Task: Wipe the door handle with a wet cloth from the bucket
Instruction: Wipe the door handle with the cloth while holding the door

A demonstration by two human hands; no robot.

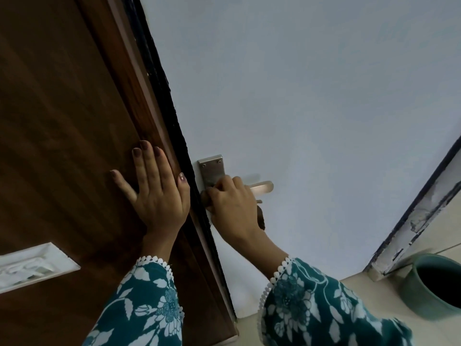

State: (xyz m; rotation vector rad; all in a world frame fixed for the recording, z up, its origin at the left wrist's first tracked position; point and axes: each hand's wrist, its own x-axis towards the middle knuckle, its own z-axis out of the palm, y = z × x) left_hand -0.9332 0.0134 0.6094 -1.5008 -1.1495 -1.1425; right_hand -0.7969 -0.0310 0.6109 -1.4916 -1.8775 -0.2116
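Note:
A silver lever door handle [262,187] on a steel backplate [212,171] sits on the pale blue door [311,108]. My right hand [232,208] is closed over the handle's inner part, pressing a dark brown cloth [260,217] against it; only bits of the cloth show beside and below the fingers. My left hand [154,193] lies flat with fingers spread on the dark wooden panel [62,121] left of the door edge. The teal bucket [434,285] stands on the floor at the lower right.
A white switch plate [32,265] is set in the wooden panel at the lower left. A chipped white and dark door frame [419,211] runs diagonally at the right. Beige floor tiles [374,295] lie below the door, around the bucket.

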